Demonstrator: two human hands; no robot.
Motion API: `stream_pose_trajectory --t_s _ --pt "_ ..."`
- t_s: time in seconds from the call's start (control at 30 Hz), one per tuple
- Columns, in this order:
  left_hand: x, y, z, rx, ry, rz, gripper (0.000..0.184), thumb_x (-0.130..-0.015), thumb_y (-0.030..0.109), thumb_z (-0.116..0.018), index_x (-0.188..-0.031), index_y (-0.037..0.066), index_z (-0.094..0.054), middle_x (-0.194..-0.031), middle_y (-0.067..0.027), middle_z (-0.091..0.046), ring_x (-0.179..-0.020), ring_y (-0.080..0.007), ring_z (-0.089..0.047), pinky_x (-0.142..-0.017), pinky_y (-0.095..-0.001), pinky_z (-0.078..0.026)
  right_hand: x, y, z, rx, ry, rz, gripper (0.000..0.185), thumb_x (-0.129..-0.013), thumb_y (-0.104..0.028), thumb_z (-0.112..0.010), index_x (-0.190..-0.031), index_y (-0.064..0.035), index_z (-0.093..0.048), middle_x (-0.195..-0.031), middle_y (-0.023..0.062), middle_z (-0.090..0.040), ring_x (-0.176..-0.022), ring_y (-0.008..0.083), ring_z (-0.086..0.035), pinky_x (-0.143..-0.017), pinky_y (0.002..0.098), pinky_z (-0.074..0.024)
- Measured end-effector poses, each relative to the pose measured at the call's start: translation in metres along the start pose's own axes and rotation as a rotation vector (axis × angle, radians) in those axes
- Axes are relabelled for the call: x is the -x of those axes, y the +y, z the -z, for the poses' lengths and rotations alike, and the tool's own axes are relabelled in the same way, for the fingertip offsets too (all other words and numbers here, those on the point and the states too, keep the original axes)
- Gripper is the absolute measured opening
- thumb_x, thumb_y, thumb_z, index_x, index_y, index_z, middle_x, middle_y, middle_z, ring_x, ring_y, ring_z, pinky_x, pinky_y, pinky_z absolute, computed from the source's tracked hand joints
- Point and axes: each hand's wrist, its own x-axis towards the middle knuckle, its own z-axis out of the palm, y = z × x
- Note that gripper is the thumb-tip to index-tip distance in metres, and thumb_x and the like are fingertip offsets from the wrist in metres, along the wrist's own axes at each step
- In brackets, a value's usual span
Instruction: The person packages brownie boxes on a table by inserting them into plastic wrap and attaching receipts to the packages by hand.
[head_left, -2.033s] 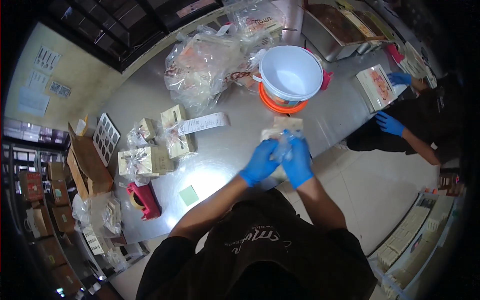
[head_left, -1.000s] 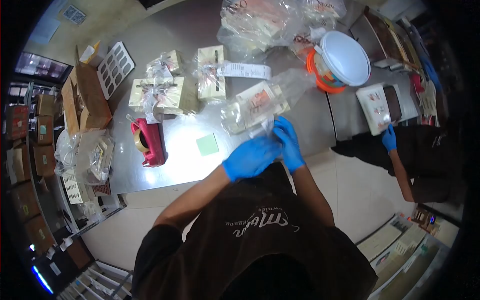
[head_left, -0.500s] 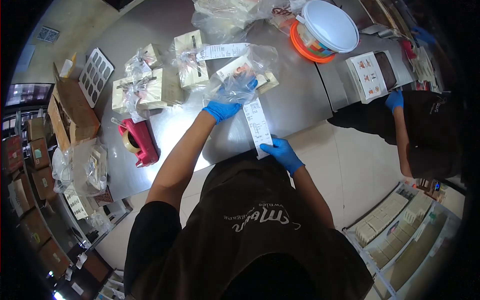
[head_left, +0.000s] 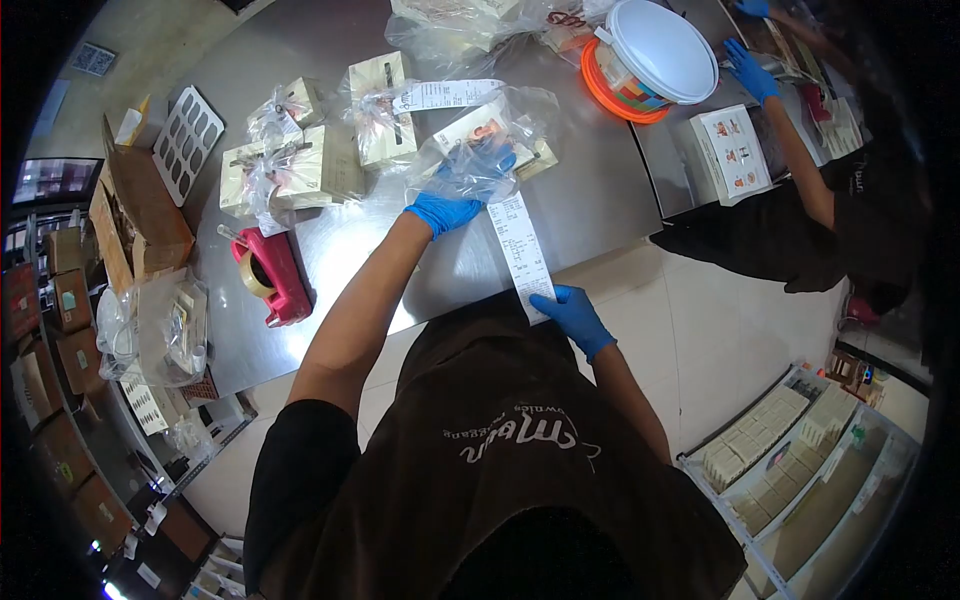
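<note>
My left hand [head_left: 452, 195], in a blue glove, is partly inside or under a clear plastic bag, its fingers against the bagged cream box [head_left: 470, 130]. Film covers the fingertips, so their grip is hard to make out. With thumb and fingers my right hand [head_left: 574, 316] pinches the lower end of a long printed receipt [head_left: 520, 250]. The receipt's upper end meets the bag beside my left hand. Just behind, a second receipt [head_left: 450, 95] lies across another wrapped box [head_left: 380, 110].
Wrapped boxes [head_left: 318, 165] and a red tape dispenser [head_left: 275, 275] stand at left, near an open carton [head_left: 150, 220]. A white tub [head_left: 660, 50] sits at the back. A co-worker's gloved hand [head_left: 750, 72] reaches beyond a white box [head_left: 735, 150] at right.
Both my hands have come away from the close position of a second ago, the receipt now stretched between them. The co-worker's hand has moved from the white box toward the back.
</note>
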Motion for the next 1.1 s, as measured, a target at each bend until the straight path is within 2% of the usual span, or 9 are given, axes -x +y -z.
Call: stream_pose_trajectory --t_s 0.53,0.6,0.67,0.73,0.87,0.93,1.0,1.03,1.1 --pt "0.001 0.005 -0.007 0.012 0.115 0.021 0.052 -0.092 0.026 -0.048 -0.142 0.017 -0.037 -0.151 -0.0114 -0.027 -0.136 -0.0365 -0.028 -0.112 -0.0472 -0.022 -0.01 0.004 0.015 0.256 0.011 0.039 0.041 -0.084 -0.029 -0.069 -0.107 0.0044 -0.066 -0.09 0.0078 -0.069 -0.08 0.012 -0.062 -0.077 0.0297 -0.0494" --pt "0.014 0.03 0.012 0.118 0.356 -0.01 0.04 -0.091 0.019 -0.047 -0.13 0.01 -0.051 -0.137 -0.016 -0.046 -0.126 -0.032 -0.045 -0.103 -0.0465 -0.036 -0.013 -0.011 0.027 0.428 -0.065 0.026 0.049 -0.082 -0.031 -0.07 -0.115 0.0045 -0.06 -0.097 0.0113 -0.068 -0.084 0.0158 -0.062 -0.079 0.0315 -0.049" --pt "0.03 0.052 0.022 0.52 0.244 -0.005 0.033 -0.089 0.019 -0.052 -0.119 0.009 -0.06 -0.121 -0.0152 -0.059 -0.112 -0.0314 -0.056 -0.097 -0.0442 -0.043 -0.025 -0.024 0.037 0.597 -0.145 0.022 0.059 -0.081 -0.033 -0.072 -0.124 0.0047 -0.055 -0.104 0.0148 -0.066 -0.088 0.0195 -0.062 -0.081 0.0334 -0.0487" --pt "0.048 0.081 0.029 0.545 0.25 -0.075 0.031 -0.084 0.019 -0.062 -0.113 0.01 -0.064 -0.111 -0.0123 -0.065 -0.098 -0.0289 -0.063 -0.086 -0.0418 -0.049 -0.041 -0.032 0.043 0.794 0.361 0.695 0.079 -0.075 -0.031 -0.077 -0.137 0.0008 -0.039 -0.12 0.0188 -0.055 -0.099 0.0282 -0.058 -0.085 0.0368 -0.047" --pt "0.059 0.118 0.05 0.528 0.362 -0.091 0.032 -0.081 0.019 -0.067 -0.112 0.013 -0.065 -0.101 -0.0129 -0.063 -0.09 -0.0314 -0.061 -0.083 -0.0424 -0.048 -0.043 -0.146 0.025 0.671 0.533 1.0 0.083 -0.073 -0.022 -0.078 -0.141 -0.005 -0.033 -0.127 0.0186 -0.047 -0.109 0.0331 -0.052 -0.088 0.039 -0.045" --pt "0.055 0.124 0.056 0.254 0.648 0.196 0.035 -0.075 0.024 -0.073 -0.108 0.016 -0.068 -0.1 -0.0113 -0.059 -0.098 -0.0325 -0.055 -0.09 -0.0485 -0.041 -0.063 -0.163 0.029 0.61 0.538 1.063 0.08 -0.072 -0.018 -0.078 -0.14 -0.0078 -0.037 -0.127 0.0186 -0.047 -0.109 0.0342 -0.052 -0.088 0.0393 -0.0448" --pt "0.029 0.093 0.061 -0.086 0.559 0.626 0.061 -0.073 0.029 -0.074 -0.13 0.019 -0.054 -0.137 -0.0164 -0.041 -0.126 -0.0389 -0.036 -0.105 -0.055 -0.023 -0.106 -0.174 0.037 0.955 0.032 1.408 0.073 -0.072 -0.02 -0.075 -0.137 -0.0133 -0.043 -0.129 0.0173 -0.047 -0.112 0.0342 -0.05 -0.09 0.0412 -0.0437" --pt "0.027 0.079 0.06 -0.065 0.436 0.7 0.062 -0.078 0.03 -0.069 -0.135 0.017 -0.048 -0.14 -0.0175 -0.038 -0.127 -0.0415 -0.035 -0.105 -0.0554 -0.025 -0.116 -0.185 0.033 0.949 0.009 1.416 0.073 -0.072 -0.02 -0.075 -0.137 -0.0133 -0.043 -0.129 0.0173 -0.047 -0.112 0.0342 -0.05 -0.09 0.0412 -0.0437" --pt "0.028 0.05 0.035 0.181 0.6 0.847 0.063 -0.079 0.028 -0.068 -0.135 0.013 -0.046 -0.14 -0.0206 -0.038 -0.127 -0.0431 -0.035 -0.105 -0.0518 -0.026 -0.129 -0.202 0.017 1.145 0.133 1.306 0.065 -0.073 -0.024 -0.073 -0.133 -0.0171 -0.05 -0.127 0.0149 -0.048 -0.113 0.0332 -0.05 -0.093 0.0429 -0.0425"
